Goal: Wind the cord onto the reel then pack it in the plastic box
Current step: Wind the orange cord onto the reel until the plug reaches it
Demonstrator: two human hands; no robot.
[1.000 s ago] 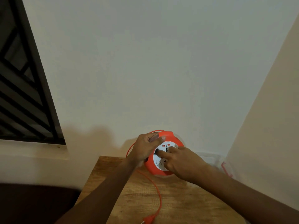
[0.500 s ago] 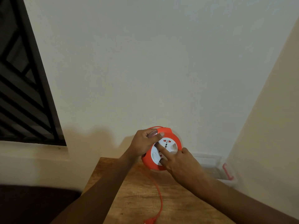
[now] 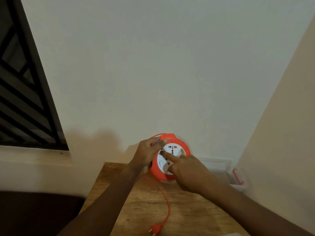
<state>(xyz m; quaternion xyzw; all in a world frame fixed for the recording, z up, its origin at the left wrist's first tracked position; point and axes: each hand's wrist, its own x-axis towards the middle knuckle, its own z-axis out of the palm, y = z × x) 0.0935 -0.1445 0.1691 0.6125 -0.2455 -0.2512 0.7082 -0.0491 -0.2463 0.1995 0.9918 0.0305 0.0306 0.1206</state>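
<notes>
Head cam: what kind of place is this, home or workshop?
Probably a room in a home, not a workshop: a small wooden table pushed into a corner of plain painted walls, a barred window at left, and a clear plastic box beside the orange reel.

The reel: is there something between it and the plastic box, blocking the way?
Nothing visible blocks it. The reel is held by the left hand and right hand; the plastic box sits just right of it, lid state unclear.

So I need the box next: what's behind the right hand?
Behind the right hand the clear plastic box stands on the table by the wall, a red latch on its right end. The hand and forearm cover its near left part; its inside cannot be made out.
</notes>
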